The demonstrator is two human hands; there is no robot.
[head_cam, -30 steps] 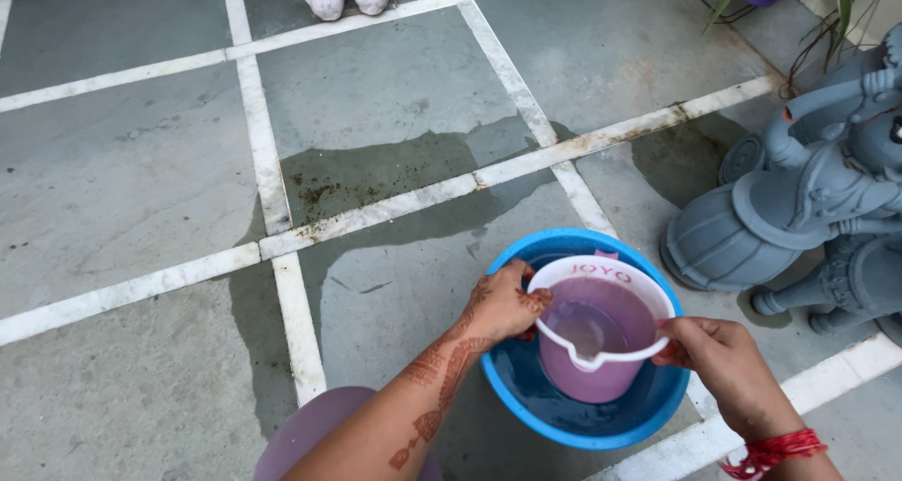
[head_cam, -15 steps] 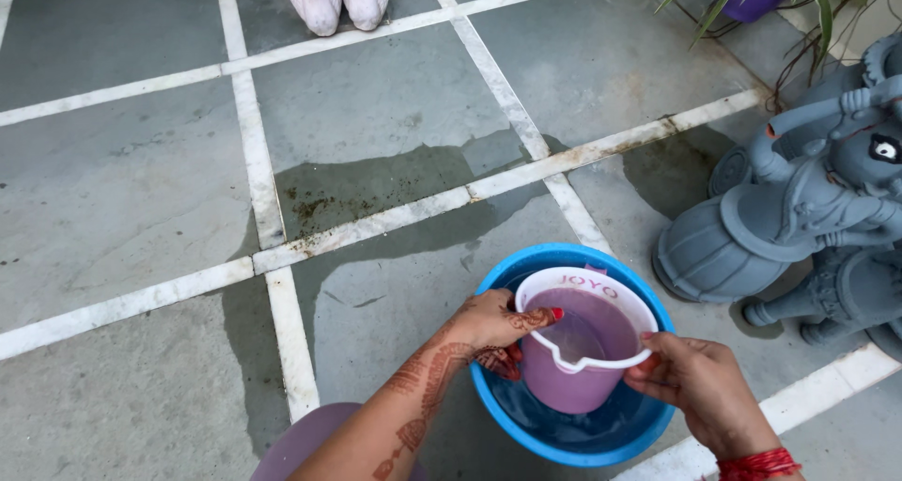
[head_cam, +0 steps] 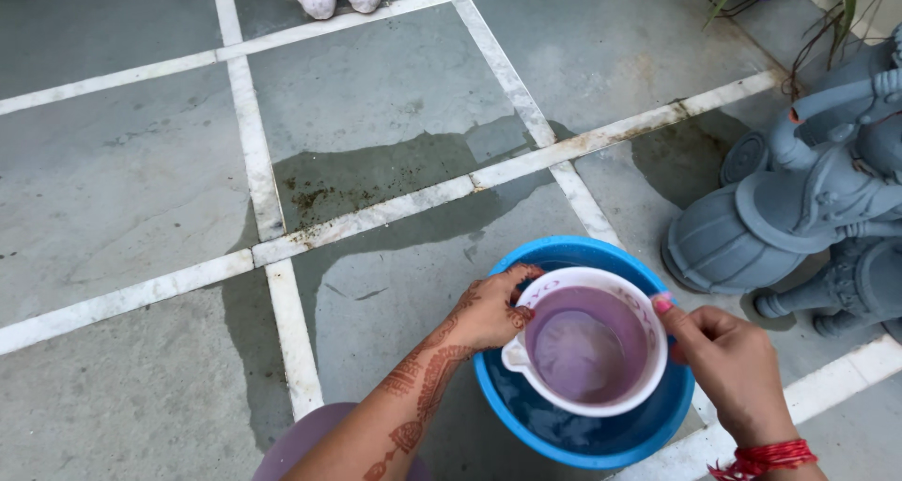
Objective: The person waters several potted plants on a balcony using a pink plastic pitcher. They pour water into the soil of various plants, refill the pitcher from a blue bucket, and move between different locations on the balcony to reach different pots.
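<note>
Grey stone floor (head_cam: pixel 122 171) with white joints, a wet patch (head_cam: pixel 376 166), grey statue (head_cam: pixel 808 209) in daylight.

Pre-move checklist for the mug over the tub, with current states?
1. Left hand on the pink mug at its near-left rim: ok.
2. Right hand on the mug's right rim, fingers touching it: ok.
3. Mug sits inside the outline of the blue tub: ok.
4. Mug roughly level, water visible inside: ok.
5. Mug bottom touching the tub water or held above it: cannot tell.
6. Floor around the tub dry: not ok, wet patch beyond it; grey statue stands close on the right.
</note>
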